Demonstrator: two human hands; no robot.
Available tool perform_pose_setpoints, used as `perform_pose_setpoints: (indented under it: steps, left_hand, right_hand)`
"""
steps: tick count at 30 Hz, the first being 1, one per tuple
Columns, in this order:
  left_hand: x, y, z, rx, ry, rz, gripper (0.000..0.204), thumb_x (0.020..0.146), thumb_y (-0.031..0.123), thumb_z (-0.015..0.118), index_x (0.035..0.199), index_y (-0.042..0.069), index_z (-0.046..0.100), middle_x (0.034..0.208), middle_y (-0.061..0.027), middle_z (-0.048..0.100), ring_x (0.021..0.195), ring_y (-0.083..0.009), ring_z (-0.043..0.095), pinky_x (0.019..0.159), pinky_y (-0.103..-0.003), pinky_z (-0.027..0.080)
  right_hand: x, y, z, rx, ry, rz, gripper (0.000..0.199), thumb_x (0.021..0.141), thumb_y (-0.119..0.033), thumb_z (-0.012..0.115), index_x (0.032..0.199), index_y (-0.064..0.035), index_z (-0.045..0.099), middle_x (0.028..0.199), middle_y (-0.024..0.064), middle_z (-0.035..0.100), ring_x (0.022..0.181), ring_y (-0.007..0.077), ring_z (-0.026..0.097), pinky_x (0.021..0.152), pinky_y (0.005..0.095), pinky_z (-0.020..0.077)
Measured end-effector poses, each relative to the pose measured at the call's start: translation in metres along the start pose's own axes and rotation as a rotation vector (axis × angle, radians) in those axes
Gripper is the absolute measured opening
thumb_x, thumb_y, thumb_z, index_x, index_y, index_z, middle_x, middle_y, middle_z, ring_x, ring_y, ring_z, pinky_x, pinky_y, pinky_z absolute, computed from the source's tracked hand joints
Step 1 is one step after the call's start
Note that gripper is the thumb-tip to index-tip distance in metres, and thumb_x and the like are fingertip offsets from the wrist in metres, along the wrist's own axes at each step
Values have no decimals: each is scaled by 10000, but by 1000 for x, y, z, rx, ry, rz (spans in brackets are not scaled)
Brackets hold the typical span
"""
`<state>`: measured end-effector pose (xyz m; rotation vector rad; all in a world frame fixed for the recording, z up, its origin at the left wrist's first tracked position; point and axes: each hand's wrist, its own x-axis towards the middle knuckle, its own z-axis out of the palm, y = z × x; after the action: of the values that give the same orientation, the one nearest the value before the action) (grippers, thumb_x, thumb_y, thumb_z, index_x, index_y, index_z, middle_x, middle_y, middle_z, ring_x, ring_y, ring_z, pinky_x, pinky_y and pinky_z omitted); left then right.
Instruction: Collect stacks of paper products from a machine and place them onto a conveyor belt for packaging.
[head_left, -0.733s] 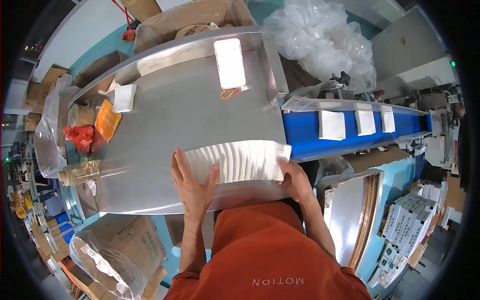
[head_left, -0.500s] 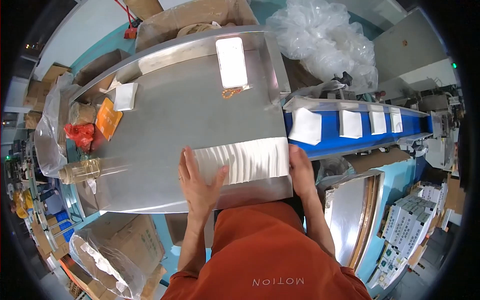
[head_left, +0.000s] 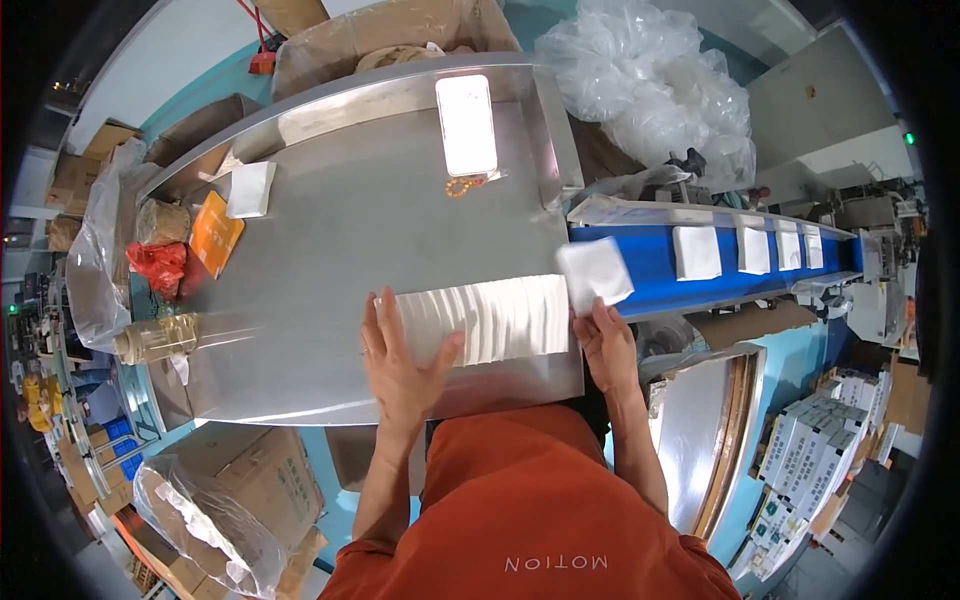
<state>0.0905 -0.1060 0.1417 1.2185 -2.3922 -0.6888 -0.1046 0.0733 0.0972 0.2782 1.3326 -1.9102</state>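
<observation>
A row of white napkins lies overlapped on its side on the steel table. My left hand rests flat against the row's left end. My right hand presses the row's right end and pinches one white napkin that stands up at the edge of the blue conveyor belt. More white napkins ride spaced along the belt to the right.
At the table's left lie an orange packet, a red bag, a clear bottle and a white napkin. A crumpled clear plastic heap sits behind the belt. Cardboard boxes stand below the table; stacked cartons at the right.
The napkins on the belt have travelled left. My right hand has picked one napkin up off the belt's end; before, both hands only squeezed the row.
</observation>
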Motion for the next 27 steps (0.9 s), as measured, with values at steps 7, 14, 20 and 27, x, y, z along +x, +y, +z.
perform_pose_setpoints:
  steps: [7, 14, 20, 27]
  left_hand:
    - [-1, 7, 2, -6, -5, 19, 980, 752, 453, 756, 1464, 38, 225, 1413, -322, 289, 1258, -484, 364, 987, -534, 367]
    - [2, 6, -3, -18, -53, -18, 980, 754, 421, 766, 1463, 28, 216, 1415, -320, 278, 1276, -487, 345, 1006, -536, 361]
    - [-2, 15, 5, -62, -50, 47, 981, 734, 463, 767, 1458, 42, 256, 1403, -322, 301, 1239, -465, 389, 978, -517, 367]
    - [3, 8, 5, 35, 19, 8, 974, 736, 446, 771, 1460, 45, 257, 1403, -321, 299, 1241, -470, 387, 977, -526, 370]
  right_hand:
    - [-15, 7, 46, -515, -64, 19, 582, 916, -399, 612, 1267, 53, 502, 1119, 128, 611, 1010, 182, 569, 847, 282, 447]
    - [-7, 10, 2, -103, -20, 61, 321, 929, -206, 603, 1119, 45, 542, 1014, 93, 622, 861, 145, 611, 744, 248, 514]
    - [-18, 9, 52, -880, -150, -297, 522, 937, -401, 582, 1214, 37, 520, 1049, 107, 612, 965, 146, 533, 847, 281, 437]
    - [-15, 9, 23, -224, -60, 238, 424, 908, -206, 622, 1220, 58, 509, 1078, 94, 626, 898, 166, 622, 779, 272, 501]
